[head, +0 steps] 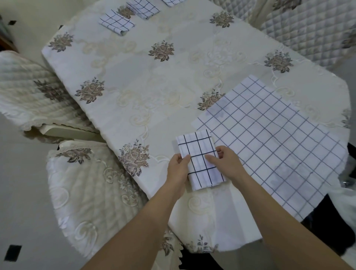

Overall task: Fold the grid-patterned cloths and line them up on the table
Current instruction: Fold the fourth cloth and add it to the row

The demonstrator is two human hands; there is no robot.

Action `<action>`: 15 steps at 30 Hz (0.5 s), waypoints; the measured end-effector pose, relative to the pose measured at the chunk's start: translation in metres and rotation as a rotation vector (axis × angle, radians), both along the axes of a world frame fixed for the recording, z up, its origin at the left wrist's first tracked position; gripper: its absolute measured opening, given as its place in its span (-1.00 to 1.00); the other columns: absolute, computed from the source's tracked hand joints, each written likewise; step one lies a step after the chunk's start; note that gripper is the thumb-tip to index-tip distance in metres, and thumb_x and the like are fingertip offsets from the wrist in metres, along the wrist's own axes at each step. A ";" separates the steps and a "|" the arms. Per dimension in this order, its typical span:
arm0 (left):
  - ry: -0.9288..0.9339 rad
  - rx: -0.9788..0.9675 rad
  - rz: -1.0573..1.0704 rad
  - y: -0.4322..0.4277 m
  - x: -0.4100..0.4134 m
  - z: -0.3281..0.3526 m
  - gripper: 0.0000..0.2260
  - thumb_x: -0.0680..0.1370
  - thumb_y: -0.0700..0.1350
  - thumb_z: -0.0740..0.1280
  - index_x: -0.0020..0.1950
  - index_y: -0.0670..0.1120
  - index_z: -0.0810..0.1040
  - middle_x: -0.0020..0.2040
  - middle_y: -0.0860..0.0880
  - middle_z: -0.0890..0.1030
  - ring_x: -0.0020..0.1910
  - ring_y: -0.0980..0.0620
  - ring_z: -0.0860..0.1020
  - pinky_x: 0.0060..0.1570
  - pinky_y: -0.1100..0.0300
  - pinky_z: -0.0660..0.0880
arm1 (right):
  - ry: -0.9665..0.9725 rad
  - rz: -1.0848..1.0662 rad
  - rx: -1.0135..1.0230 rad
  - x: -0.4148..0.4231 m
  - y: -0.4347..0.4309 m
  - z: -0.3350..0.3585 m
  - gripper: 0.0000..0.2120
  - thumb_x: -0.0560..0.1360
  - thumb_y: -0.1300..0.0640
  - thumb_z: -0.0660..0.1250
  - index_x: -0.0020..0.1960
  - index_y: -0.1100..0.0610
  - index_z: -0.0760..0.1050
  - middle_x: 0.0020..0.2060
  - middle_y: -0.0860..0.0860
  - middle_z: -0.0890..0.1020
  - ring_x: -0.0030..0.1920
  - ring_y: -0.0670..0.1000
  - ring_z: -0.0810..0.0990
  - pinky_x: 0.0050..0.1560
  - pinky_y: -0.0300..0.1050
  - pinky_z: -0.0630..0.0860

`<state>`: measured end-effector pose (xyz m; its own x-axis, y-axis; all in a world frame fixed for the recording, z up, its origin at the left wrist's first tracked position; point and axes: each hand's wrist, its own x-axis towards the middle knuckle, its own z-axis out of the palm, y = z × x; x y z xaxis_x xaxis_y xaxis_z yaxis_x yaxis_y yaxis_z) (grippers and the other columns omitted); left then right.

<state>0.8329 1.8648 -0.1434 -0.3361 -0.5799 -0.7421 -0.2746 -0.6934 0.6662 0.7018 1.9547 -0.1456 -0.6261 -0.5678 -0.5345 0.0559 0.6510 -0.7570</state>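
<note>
A small folded white cloth with a dark grid [200, 160] lies at the table's near edge. My left hand [177, 171] grips its left edge, thumb on top. My right hand [225, 163] holds its right edge, thumb laid across the top and fingers curled at the side. A large unfolded grid cloth [269, 138] is spread flat to the right, partly hanging over the table's edge. At the far end lie three folded grid cloths: one [116, 22] on the left, one [144, 7] in the middle, and one [172, 2] cut off by the frame's top.
The table [134, 77] wears a cream tablecloth with brown embroidered flowers. Padded chairs stand at the left [32, 92] and near left [86, 188]. A quilted chair [308, 29] stands at the far right.
</note>
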 end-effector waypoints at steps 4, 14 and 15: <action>0.092 0.043 -0.019 -0.012 0.012 0.010 -0.83 0.65 -0.16 0.27 0.22 -0.16 0.53 0.12 -0.12 0.69 0.11 -0.10 0.66 0.18 -0.15 0.57 | -0.147 -0.025 -0.047 0.006 0.002 0.011 -0.79 0.52 -0.04 0.43 0.10 0.00 0.55 -0.02 -0.07 0.69 -0.02 -0.06 0.68 0.06 -0.05 0.61; 0.069 -0.126 -0.086 -0.038 0.057 0.060 -0.82 0.68 -0.12 0.22 0.15 -0.21 0.52 0.03 -0.13 0.69 0.01 -0.12 0.67 -0.02 -0.09 0.64 | -0.484 -0.187 -0.233 0.059 -0.012 0.054 -0.73 0.60 0.04 0.34 0.16 0.21 0.61 0.03 0.08 0.72 0.06 0.12 0.70 0.20 0.22 0.57; 0.036 -0.175 -0.096 -0.038 0.060 0.064 -0.79 0.69 -0.09 0.20 0.12 -0.21 0.51 0.03 -0.15 0.68 0.01 -0.15 0.66 0.00 -0.14 0.64 | -0.423 -0.183 -0.227 0.063 -0.013 0.057 -0.74 0.61 0.04 0.33 0.13 0.21 0.61 0.01 0.08 0.73 0.04 0.11 0.71 0.19 0.23 0.58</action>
<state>0.8930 1.8263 -0.0795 -0.4207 -0.6634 -0.6188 -0.3071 -0.5377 0.7852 0.7652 1.9414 -0.0883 -0.4814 -0.6001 -0.6388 0.4856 0.4241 -0.7644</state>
